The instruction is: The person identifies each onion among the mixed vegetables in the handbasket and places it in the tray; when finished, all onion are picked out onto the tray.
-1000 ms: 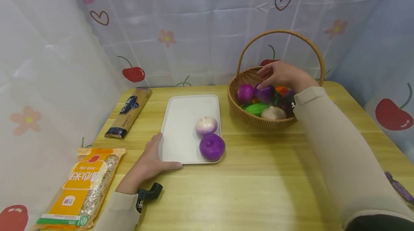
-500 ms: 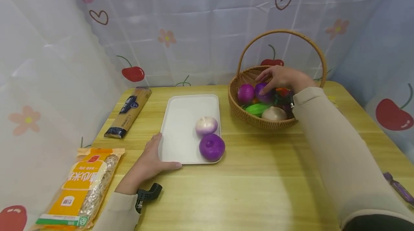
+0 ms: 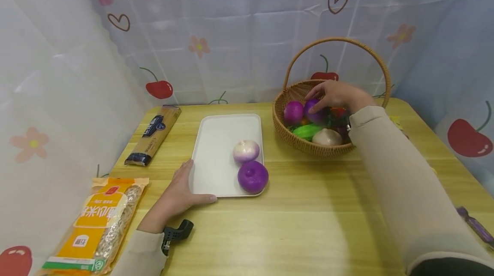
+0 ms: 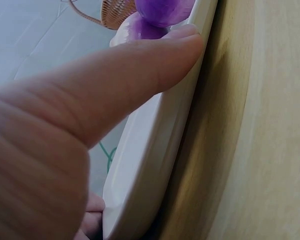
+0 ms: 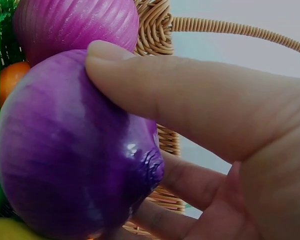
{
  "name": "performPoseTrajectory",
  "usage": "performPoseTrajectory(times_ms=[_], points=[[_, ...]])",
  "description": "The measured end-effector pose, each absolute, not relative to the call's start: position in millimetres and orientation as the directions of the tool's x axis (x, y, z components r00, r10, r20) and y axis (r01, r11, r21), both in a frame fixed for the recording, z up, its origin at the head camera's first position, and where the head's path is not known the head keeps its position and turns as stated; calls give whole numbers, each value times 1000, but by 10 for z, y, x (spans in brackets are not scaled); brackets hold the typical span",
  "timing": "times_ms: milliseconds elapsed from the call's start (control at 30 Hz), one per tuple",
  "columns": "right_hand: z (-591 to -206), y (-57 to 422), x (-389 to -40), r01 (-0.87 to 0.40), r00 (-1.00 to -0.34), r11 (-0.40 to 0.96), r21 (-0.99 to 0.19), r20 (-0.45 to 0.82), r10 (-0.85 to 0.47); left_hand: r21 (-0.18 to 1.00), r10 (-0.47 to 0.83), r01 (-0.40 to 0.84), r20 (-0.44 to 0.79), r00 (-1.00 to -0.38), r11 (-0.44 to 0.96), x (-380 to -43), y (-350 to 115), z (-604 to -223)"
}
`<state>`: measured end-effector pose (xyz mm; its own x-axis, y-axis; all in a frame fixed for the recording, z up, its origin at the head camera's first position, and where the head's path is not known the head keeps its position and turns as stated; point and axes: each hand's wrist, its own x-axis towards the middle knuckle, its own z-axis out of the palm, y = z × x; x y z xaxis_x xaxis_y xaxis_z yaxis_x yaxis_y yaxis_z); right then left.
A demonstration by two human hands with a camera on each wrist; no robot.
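Note:
My right hand [image 3: 335, 95] reaches into the wicker basket [image 3: 328, 150] and grips a purple onion [image 5: 65, 150], thumb on one side and fingers on the other. Against it lies a pinker ridged onion [image 3: 294, 113]. A green vegetable [image 3: 306, 131] and a pale bulb [image 3: 327, 137] are in front of them in the basket. My left hand [image 3: 179, 192] rests at the near left corner of a white tray [image 3: 216, 151], thumb laid along the near rim and fingers at the left side. On the tray are a white-and-purple turnip [image 3: 246, 151] and a round purple vegetable [image 3: 253, 177].
A spaghetti pack [image 3: 153, 135] lies at the back left of the wooden table [image 3: 270, 241]. Nearer on the left is an orange noodle bag [image 3: 96, 224]. A purple-wrapped item [image 3: 475, 226] sits by the right edge. The basket's tall handle [image 3: 335, 40] arches over its contents.
My right hand has lowered onto the purple onion in the basket, and its fingers have come around it. My left hand and the tray have stayed in place.

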<state>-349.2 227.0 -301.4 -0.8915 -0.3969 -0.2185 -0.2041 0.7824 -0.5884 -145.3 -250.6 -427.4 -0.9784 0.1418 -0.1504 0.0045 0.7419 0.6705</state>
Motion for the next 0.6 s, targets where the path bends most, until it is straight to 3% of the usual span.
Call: performPoseTrajectory(times_ms=[600], points=[[-2896,2236,-3448,-204,-917,764,-613,-154,-369,681,150,21,-132,-980,732,-1440,-2506,-4254]])
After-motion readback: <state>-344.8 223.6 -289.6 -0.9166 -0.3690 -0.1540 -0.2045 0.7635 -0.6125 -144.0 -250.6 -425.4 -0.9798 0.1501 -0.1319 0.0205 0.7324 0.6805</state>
